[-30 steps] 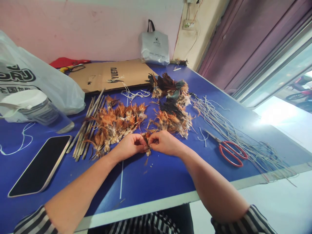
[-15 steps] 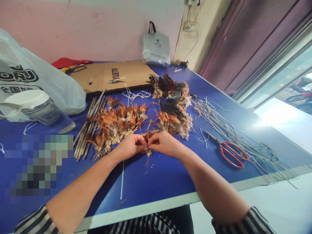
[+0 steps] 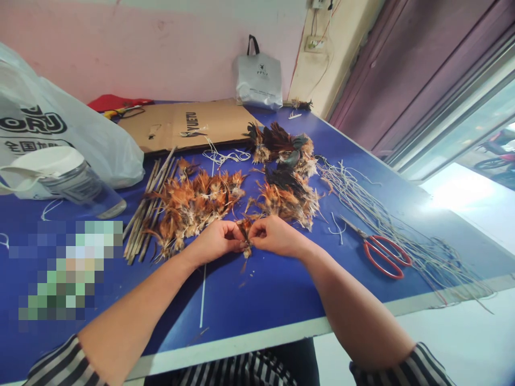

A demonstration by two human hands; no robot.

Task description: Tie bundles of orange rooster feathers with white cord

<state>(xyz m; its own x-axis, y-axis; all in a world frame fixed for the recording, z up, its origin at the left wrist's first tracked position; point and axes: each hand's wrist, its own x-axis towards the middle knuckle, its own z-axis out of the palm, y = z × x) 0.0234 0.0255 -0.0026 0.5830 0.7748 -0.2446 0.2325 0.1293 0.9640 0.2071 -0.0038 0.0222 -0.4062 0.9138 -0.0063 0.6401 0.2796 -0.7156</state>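
Note:
Between my two hands is a small bunch of brown feathers [image 3: 246, 251], its pale base pointing toward me. My left hand [image 3: 223, 239] pinches it with thumb and index finger. Fingertips of my right hand [image 3: 273, 236] are pressed together at the bunch's right side; whether a thread is in them is too small to see. Just beyond my left hand lie rows of orange-brown feather bunches [image 3: 197, 201]. Past my right hand is a pile of brown and black feather bunches [image 3: 287, 198].
Thin sticks [image 3: 147, 209] lie left of the feathers. Red-handled scissors [image 3: 388, 257] and long strings [image 3: 362, 214] are at right. A clear jar [image 3: 86, 187], a white plastic bag [image 3: 92, 139], flattened cardboard [image 3: 161, 123] and a silver bag [image 3: 259, 80] stand or lie farther back.
My right hand's fingertips have shifted slightly right, leaving a little more of the small feather bunch showing. My left hand keeps its pinch. The whole view has moved very slightly.

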